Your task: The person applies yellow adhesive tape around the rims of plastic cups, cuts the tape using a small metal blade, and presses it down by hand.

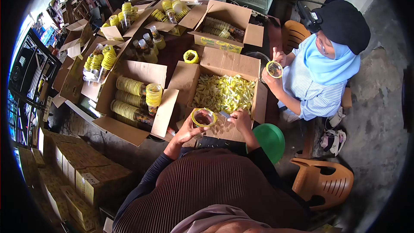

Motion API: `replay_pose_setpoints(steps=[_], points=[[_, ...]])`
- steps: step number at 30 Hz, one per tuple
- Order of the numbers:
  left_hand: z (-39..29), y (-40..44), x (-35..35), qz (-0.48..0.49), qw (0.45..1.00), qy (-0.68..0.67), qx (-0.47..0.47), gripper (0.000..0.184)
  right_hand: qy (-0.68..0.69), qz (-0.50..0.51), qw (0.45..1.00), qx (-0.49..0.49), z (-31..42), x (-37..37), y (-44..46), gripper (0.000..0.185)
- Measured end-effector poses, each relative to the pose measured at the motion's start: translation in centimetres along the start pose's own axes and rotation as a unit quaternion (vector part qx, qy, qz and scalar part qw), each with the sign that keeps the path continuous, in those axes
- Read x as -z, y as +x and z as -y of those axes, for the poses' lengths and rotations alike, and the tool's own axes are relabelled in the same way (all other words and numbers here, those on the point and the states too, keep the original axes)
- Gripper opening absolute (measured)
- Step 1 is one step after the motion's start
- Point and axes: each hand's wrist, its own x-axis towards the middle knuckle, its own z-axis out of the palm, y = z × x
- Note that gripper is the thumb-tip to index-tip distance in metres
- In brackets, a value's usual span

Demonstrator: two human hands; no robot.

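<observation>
A clear plastic cup with a yellow rim (pixel 204 118) is in my left hand (pixel 185 132), its fingers wrapped round the side and the mouth tipped toward me. Just right of the cup, my right hand (pixel 241 120) pinches a small flat greyish piece (pixel 225 114), too small to name. Beyond both hands stands an open cardboard box (pixel 219 61) full of small yellow-and-white folded pieces (pixel 226 91). My hands are over its near flap.
To the left, a carton (pixel 131 133) holds stacked yellow-rimmed cups (pixel 131 86). Several more cartons and bottles (pixel 151 39) stand farther back. A co-worker (pixel 330 69) at the right holds a similar cup (pixel 274 69). A green basin (pixel 269 141) and an orange chair (pixel 321 183) are nearby.
</observation>
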Motion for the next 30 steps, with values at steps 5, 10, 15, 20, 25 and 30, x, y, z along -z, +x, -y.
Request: replay_pose_setpoints(steps=[5,10,15,20,25,30], points=[[-0.2,0.9,-0.7,-0.055,0.998,-0.009,-0.027,0.056,0.083,-0.111,0.99,0.012,1.8,0.5,-0.5,0.019],[0.2,2.1,-0.9,-0.091,0.989,0.042,-0.11,0.058,0.138,-0.189,0.97,0.068,7.9,3.7,-1.9,0.013],[0.3,3.0,-2.1,-0.156,0.969,0.155,-0.112,0.058,0.224,-0.262,0.934,0.095,12.9,5.3,-3.5,0.016],[0.0,3.6,-3.5,-0.16,0.95,0.233,-0.136,0.054,0.164,-0.27,0.936,0.153,13.6,5.1,-4.0,0.021],[1.4,3.9,-3.6,-0.132,0.875,0.387,-0.26,0.053,0.136,-0.292,0.932,0.168,13.9,5.0,-4.0,0.02],[0.2,3.9,-5.1,-0.146,0.95,0.238,-0.142,0.05,0.115,-0.298,0.933,0.164,13.7,5.2,-3.7,0.02]])
